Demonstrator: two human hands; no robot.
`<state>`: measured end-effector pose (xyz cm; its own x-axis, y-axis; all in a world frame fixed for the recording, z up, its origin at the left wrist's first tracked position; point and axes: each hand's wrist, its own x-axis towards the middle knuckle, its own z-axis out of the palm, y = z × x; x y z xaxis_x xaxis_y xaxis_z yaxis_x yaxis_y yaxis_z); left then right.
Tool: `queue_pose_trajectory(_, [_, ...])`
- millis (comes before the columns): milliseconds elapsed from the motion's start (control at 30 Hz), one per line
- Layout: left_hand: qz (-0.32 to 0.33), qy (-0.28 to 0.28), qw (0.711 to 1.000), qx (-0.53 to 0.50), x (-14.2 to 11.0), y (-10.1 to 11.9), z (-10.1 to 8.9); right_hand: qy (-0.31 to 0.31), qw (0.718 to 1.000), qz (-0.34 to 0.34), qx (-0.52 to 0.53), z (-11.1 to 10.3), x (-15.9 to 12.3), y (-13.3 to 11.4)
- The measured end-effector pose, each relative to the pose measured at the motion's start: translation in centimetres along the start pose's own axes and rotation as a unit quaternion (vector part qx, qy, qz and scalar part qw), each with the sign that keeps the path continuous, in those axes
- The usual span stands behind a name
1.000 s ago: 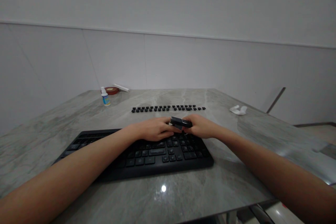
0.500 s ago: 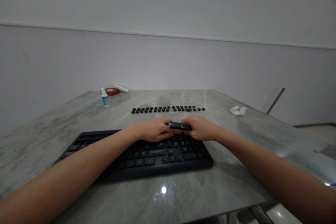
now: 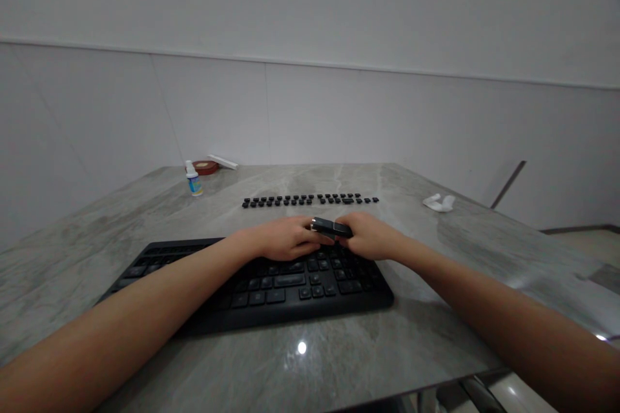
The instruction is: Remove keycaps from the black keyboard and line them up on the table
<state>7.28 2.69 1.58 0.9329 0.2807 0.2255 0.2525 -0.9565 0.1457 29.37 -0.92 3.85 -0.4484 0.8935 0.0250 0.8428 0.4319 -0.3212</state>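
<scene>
A black keyboard (image 3: 290, 305) lies on the grey marbled table before me, its middle partly hidden by my hands and left forearm. My right hand (image 3: 371, 235) is closed around the right end of a short black tool (image 3: 325, 226) with a thin light band and a shiny left tip. That tool is held above the keyboard's upper right part; its exact kind cannot be made out. Just left of it, my left hand (image 3: 285, 239) rests over the keys with fingers stretched and apart, close to the tool's tip. Whether they touch the tool is unclear.
Two rows of loose black keycaps (image 3: 285, 202) lie beyond the keyboard. At back left stand a small white bottle (image 3: 194, 182) with a blue label, a reddish-brown object (image 3: 206, 169) and a white strip (image 3: 223, 161). Crumpled white tissue (image 3: 438, 204) lies at right.
The black tool has tilted, its left tip now higher than before. Both hands stay in nearly the same place, and the keyboard has not moved.
</scene>
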Motion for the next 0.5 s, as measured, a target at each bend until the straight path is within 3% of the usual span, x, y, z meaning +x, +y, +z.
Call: queue_pose_trajectory(500, [-0.003,-0.021,1.000,0.015,0.06,0.43,-0.41,-0.068,0.980,0.114,0.149,-0.13,0.89,0.95])
